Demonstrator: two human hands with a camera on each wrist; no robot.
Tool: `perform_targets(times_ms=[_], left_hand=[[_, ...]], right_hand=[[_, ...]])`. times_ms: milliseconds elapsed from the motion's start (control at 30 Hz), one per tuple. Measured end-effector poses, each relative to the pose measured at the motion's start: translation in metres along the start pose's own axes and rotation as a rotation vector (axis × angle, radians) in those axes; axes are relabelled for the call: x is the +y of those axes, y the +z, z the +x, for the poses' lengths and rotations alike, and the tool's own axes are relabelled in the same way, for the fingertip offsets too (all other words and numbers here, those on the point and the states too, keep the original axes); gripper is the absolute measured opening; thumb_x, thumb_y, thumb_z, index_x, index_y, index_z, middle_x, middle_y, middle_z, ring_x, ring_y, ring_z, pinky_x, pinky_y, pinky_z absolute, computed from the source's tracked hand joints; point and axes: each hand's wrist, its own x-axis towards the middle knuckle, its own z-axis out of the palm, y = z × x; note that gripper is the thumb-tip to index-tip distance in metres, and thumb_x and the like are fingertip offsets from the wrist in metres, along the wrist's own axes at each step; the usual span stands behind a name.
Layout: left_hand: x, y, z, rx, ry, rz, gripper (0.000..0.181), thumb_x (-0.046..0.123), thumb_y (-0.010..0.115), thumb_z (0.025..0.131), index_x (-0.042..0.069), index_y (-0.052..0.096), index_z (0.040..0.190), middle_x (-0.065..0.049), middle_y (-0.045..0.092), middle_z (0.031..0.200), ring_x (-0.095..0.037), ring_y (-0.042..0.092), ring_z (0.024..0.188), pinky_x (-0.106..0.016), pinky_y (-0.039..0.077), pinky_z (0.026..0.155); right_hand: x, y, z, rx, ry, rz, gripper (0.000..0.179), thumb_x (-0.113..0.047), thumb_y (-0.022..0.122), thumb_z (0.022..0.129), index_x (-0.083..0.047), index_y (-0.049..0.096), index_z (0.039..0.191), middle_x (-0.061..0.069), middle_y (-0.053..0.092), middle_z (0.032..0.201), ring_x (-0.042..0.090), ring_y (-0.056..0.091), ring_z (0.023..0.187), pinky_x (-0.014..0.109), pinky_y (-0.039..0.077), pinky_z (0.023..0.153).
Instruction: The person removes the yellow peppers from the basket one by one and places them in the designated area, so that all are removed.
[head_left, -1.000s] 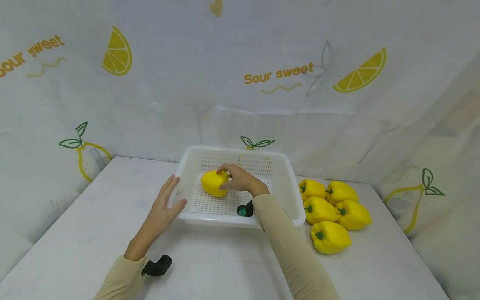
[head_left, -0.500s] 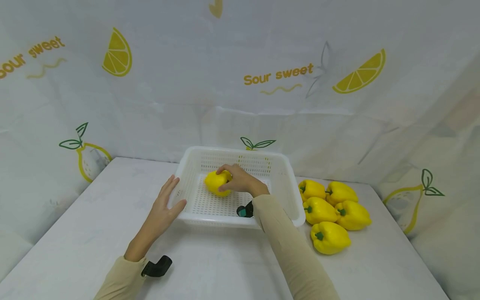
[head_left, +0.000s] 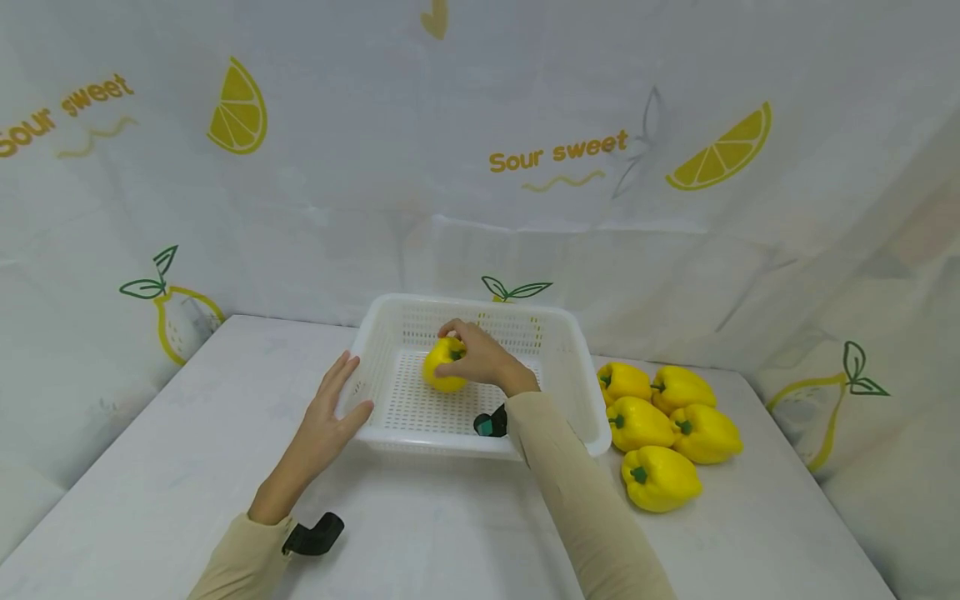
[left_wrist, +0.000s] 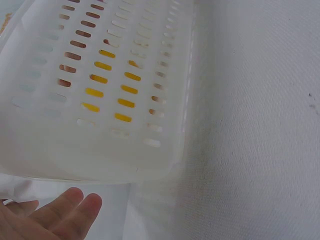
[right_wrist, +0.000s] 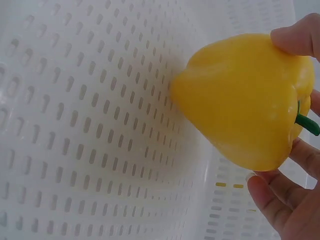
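A yellow bell pepper with a green stem is inside the white perforated plastic basket. My right hand grips it at the stem end, thumb on one side and fingers on the other. The right wrist view has the pepper tilted, its narrow end towards the basket floor; whether they touch I cannot tell. My left hand is at the basket's left side with thumb and fingers spread. In the left wrist view, yellow shows through the slots of the basket wall, and the left fingertips appear beside it.
Several more yellow bell peppers lie on the white table right of the basket. A white curtain printed with lemons hangs behind and at the sides. Black wrist devices are on both arms, the right one partly inside the basket.
The pepper has shifted right within the basket and turned, so its stem end now faces up more. My right hand has barely moved; the left hand stays in place.
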Motion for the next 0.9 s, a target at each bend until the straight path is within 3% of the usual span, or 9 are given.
perform_targets(times_ms=[333, 533, 900], left_hand=[[0.0014, -0.0012, -0.0009, 0.001, 0.002, 0.001, 0.071, 0.014, 0.058, 0.095, 0.002, 0.024, 0.156, -0.018, 0.008, 0.167, -0.044, 0.008, 0.153, -0.071, 0.014, 0.116], [0.0042, -0.0021, -0.0017, -0.002, 0.009, -0.006, 0.071, 0.014, 0.058, 0.095, 0.002, 0.024, 0.156, -0.018, 0.008, 0.167, -0.045, 0.008, 0.153, -0.070, 0.014, 0.116], [0.0020, -0.0005, -0.0007, -0.004, -0.004, -0.017, 0.072, 0.013, 0.058, 0.095, 0.002, 0.023, 0.156, -0.018, 0.006, 0.167, -0.044, 0.007, 0.153, -0.071, 0.014, 0.116]], right_hand=[[0.0020, 0.0018, 0.0016, -0.042, -0.011, -0.012, 0.072, -0.030, 0.078, 0.084, -0.020, 0.046, 0.148, 0.006, 0.048, 0.149, 0.026, 0.045, 0.132, 0.050, 0.036, 0.115], [0.0036, 0.0033, 0.0011, -0.103, 0.022, -0.005, 0.085, -0.018, 0.082, 0.080, -0.025, 0.037, 0.152, 0.003, 0.049, 0.149, 0.026, 0.049, 0.124, 0.052, 0.038, 0.112], [0.0037, 0.0023, 0.0008, -0.079, 0.011, -0.034, 0.084, -0.021, 0.082, 0.079, -0.021, 0.039, 0.151, 0.007, 0.052, 0.144, 0.027, 0.049, 0.126, 0.051, 0.040, 0.111]])
